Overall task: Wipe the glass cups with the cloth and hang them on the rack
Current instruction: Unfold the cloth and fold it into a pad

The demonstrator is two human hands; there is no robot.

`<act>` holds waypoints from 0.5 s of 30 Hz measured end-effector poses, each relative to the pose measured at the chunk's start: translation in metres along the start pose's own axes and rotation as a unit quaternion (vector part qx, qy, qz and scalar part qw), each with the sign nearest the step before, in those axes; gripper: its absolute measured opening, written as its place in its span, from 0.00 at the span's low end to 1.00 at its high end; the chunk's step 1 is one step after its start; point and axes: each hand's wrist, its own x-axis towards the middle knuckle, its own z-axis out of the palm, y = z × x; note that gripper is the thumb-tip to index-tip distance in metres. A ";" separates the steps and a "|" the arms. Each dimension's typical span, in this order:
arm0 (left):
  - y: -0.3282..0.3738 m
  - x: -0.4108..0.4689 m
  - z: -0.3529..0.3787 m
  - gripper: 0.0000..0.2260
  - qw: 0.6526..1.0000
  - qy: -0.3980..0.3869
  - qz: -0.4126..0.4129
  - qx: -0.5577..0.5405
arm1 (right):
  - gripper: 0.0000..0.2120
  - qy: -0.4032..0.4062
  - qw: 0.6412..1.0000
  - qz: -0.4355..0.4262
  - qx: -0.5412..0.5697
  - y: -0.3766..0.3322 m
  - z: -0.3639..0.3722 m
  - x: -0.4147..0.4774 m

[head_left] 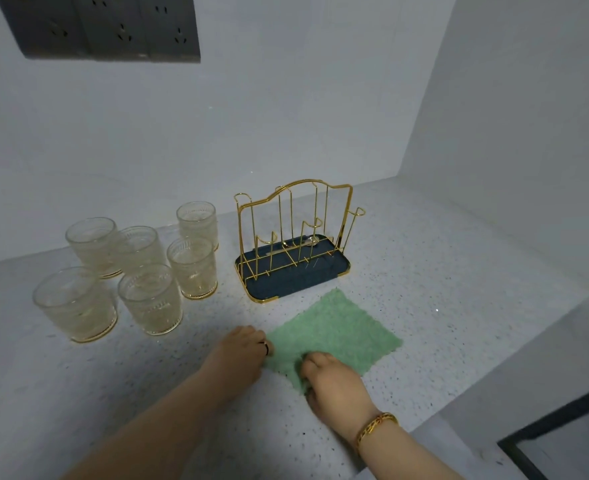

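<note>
Inventory: six clear ribbed glass cups (151, 299) with gold-edged bases; one gold wire rack (293, 233) on a dark blue rectangular tray (296, 284); one square green fluffy cloth (338, 330); two hands.

All six glass cups stand upright, mouths up, in a close cluster on the speckled white counter (424, 271), left of the rack. No cup hangs on the rack. The rack stands just beside the cluster, apart from it, near the back wall. Its upright pegs end in small loops; their exact number cannot be told. A small pale metal piece (310, 240) lies on the tray; any marking on it is too small to read.

The cloth lies flat on the counter in front of the rack, one corner pointing at the tray, not touching it.

The left hand (244, 351), wearing a dark ring (267, 348), sits at the cloth's left corner with fingers bent down at the edge. The fingertips are hidden, so it cannot be told whether it pinches the corner.

The right hand (334, 379), a gold bracelet (376, 427) on its wrist, rests on the near corner, fingers curled into the fabric and gripping it. The hands are near each other, not touching. The glass cups lie well left of both hands.

A row of dark grey wall sockets (113, 29) is mounted upper left.
</note>
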 end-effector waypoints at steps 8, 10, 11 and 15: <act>-0.004 -0.017 -0.016 0.14 0.922 0.115 -0.084 -0.361 | 0.11 0.026 0.938 0.137 0.318 0.009 -0.051 0.003; -0.002 -0.025 -0.037 0.15 0.863 0.147 -0.099 -0.474 | 0.16 0.051 0.901 0.170 0.395 0.010 -0.073 0.010; -0.002 -0.029 -0.047 0.14 0.834 0.170 -0.100 -0.515 | 0.16 0.053 0.885 0.177 0.427 0.009 -0.085 0.013; -0.008 -0.049 -0.087 0.14 0.752 0.245 -0.100 -0.603 | 0.14 0.017 0.823 0.156 0.547 0.003 -0.132 0.017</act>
